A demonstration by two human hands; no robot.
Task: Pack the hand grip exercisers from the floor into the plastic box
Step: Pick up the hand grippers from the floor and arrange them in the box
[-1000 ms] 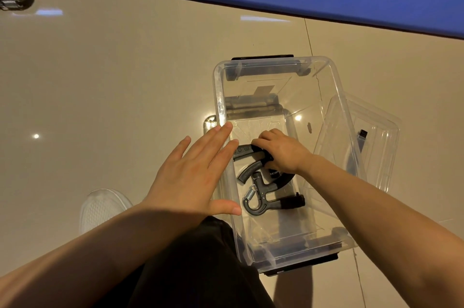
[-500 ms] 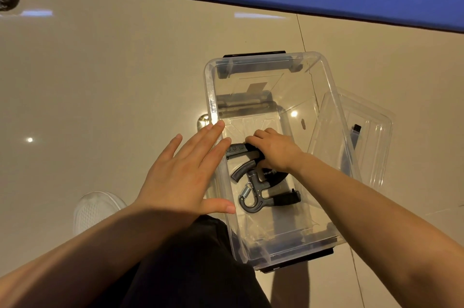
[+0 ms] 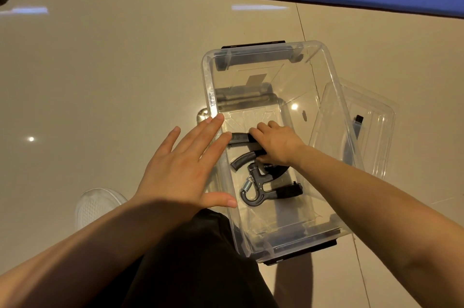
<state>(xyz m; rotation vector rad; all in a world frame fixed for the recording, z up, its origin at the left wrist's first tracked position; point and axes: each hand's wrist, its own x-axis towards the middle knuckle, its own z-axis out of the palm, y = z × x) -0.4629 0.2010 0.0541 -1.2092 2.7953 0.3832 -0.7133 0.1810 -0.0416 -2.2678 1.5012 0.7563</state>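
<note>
Unmoved, right hand (image 3: 276,143) grips exerciser (image 3: 261,182) inside box (image 3: 211,96).

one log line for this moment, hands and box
right hand: on hand grip exerciser inside plastic box | left hand: open, flat at box's side | lid: off, beside box

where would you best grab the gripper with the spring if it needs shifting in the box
By its free black handle, from above through the open top of the plastic box. That handle sticks out right, clear of the right hand; the spring end is small and awkward.
</note>
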